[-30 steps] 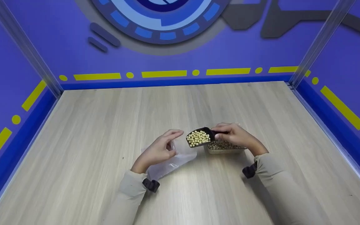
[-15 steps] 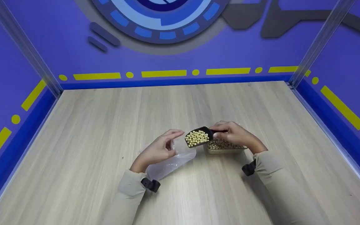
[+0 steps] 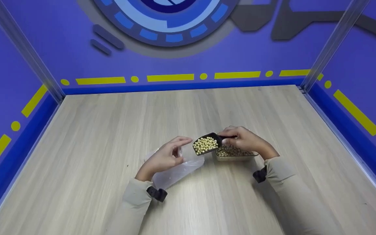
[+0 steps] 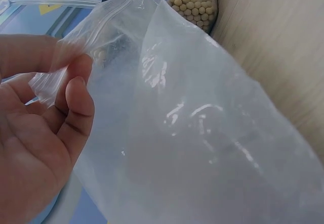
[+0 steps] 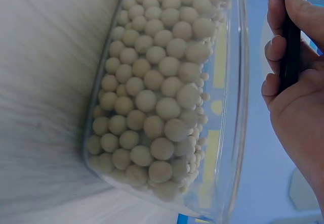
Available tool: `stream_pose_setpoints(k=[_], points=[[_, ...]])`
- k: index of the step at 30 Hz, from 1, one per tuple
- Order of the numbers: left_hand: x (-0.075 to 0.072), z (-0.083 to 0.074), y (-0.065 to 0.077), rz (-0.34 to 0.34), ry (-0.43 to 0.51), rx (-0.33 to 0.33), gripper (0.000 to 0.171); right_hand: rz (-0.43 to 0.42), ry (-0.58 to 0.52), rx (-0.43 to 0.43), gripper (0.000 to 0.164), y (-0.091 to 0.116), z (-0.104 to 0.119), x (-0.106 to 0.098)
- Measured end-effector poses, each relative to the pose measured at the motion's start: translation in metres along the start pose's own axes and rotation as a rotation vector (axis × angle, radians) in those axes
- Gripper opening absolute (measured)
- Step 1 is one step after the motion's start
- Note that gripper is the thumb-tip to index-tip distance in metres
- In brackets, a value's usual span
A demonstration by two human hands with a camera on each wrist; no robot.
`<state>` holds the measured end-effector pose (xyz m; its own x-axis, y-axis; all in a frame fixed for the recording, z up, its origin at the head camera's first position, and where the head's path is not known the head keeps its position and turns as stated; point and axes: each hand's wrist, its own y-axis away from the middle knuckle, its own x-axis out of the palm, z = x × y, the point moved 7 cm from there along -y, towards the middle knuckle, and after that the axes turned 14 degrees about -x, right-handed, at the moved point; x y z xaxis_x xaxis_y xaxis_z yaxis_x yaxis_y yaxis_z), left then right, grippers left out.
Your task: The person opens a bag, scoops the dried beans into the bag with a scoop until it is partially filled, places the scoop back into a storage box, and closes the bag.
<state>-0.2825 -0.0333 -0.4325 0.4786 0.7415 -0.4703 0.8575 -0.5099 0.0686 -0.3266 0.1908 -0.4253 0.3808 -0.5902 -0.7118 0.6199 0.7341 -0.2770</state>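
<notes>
A: Left hand (image 3: 163,157)?
B: Fingers partly bent, pinching the zip bag (image 4: 192,118).
A: Right hand (image 3: 248,142)?
B: Curled round the black scoop (image 3: 216,139) by its handle; soybeans (image 3: 204,145) inside.
A: Position?
B: Above table (image 3: 109,130), well short of far edge.

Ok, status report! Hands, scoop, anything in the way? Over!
Left hand pinching plastic bag. Right hand gripping black scoop, loaded with pale balls. Nothing plainly in the way.
</notes>
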Motion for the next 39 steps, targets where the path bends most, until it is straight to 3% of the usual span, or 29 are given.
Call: stream_pose_setpoints(k=[16,39], points=[[0.001,0.001,-0.002,0.022,0.018,-0.011,0.063,0.033,0.064,-0.043,0.033,-0.004,0.006,-0.004],[0.0,-0.006,-0.001,0.032,-0.036,0.003,0.063,0.068,0.138,-0.079,0.031,-0.008,0.012,-0.006]])
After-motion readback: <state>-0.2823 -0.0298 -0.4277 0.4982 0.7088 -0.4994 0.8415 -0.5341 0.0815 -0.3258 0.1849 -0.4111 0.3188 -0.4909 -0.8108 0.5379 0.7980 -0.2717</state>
